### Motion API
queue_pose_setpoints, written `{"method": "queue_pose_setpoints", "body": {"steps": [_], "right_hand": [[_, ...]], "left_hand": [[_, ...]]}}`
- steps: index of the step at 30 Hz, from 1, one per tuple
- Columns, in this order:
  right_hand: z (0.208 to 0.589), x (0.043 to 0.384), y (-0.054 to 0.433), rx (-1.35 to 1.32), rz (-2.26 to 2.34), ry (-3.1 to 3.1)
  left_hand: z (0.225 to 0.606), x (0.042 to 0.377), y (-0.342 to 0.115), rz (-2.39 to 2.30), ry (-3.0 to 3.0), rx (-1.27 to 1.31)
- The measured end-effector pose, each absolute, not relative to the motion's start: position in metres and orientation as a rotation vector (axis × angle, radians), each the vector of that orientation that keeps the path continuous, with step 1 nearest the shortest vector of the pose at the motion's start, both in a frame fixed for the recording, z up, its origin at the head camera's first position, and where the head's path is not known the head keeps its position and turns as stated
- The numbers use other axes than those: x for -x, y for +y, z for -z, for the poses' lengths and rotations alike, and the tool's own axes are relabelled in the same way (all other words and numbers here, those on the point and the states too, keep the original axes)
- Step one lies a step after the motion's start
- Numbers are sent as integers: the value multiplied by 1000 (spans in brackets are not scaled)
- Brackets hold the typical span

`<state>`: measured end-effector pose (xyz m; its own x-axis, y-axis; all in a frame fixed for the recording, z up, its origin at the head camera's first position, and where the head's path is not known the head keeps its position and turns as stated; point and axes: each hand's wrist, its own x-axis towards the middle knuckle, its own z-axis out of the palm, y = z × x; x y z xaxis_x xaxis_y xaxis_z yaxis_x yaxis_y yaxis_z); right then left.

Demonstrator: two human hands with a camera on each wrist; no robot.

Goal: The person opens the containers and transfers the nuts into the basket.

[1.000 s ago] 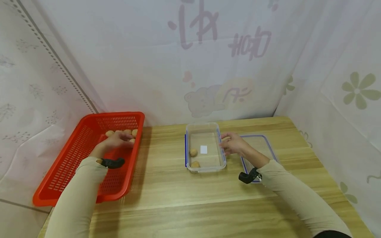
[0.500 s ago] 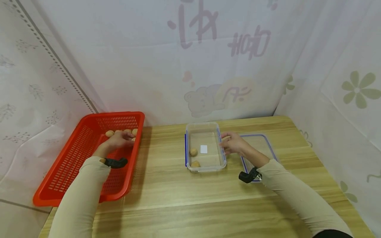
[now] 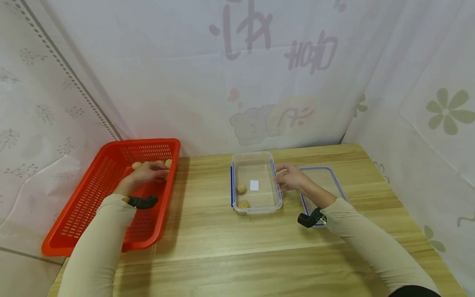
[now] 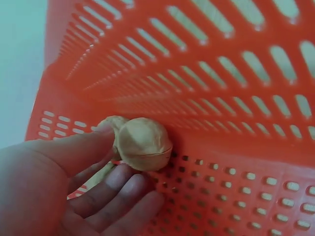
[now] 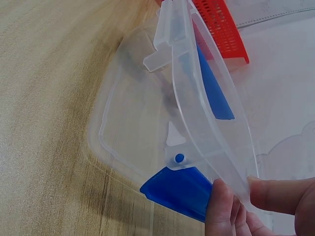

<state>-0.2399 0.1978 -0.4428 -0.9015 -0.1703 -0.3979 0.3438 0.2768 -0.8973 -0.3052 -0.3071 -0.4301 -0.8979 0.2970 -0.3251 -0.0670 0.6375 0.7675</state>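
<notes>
My left hand (image 3: pixel 146 174) reaches into the red plastic basket (image 3: pixel 171 202), near its right wall. In the left wrist view, thumb and curled fingers (image 4: pixel 101 196) pinch at a walnut (image 4: pixel 146 142), with part of another behind it. More walnuts (image 3: pixel 136 166) lie beyond the hand, partly hidden by it. A clear plastic food container (image 3: pixel 259 167) with blue clips stands lidless at the middle, two walnuts (image 3: pixel 243 204) inside on its left. My right hand (image 3: pixel 293 179) grips its right rim, thumb and fingers (image 5: pixel 221 206) on either side beside a blue clip (image 5: pixel 179 191).
A clear lid (image 3: pixel 323 177) with a blue seal lies flat on the wooden table (image 3: pixel 208 247), under my right forearm. A white label (image 3: pixel 254 185) shows in the container. Printed white cloth (image 3: pixel 185 82) hangs behind and at both sides.
My left hand shifts slightly among the walnuts, and its fingers now cover more of those by the basket's right wall. The right hand and the container stay in place.
</notes>
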Motion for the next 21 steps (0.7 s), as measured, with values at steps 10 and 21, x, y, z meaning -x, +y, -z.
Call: {"method": "queue_pose_setpoints", "body": {"steps": [10, 21], "right_hand": [[441, 241, 199, -153, 1653, 2132], [441, 241, 200, -143, 1639, 2123]], "left_hand": [[407, 309, -311, -1188, 2495, -145], [350, 299, -282, -1041, 2642, -325]]}}
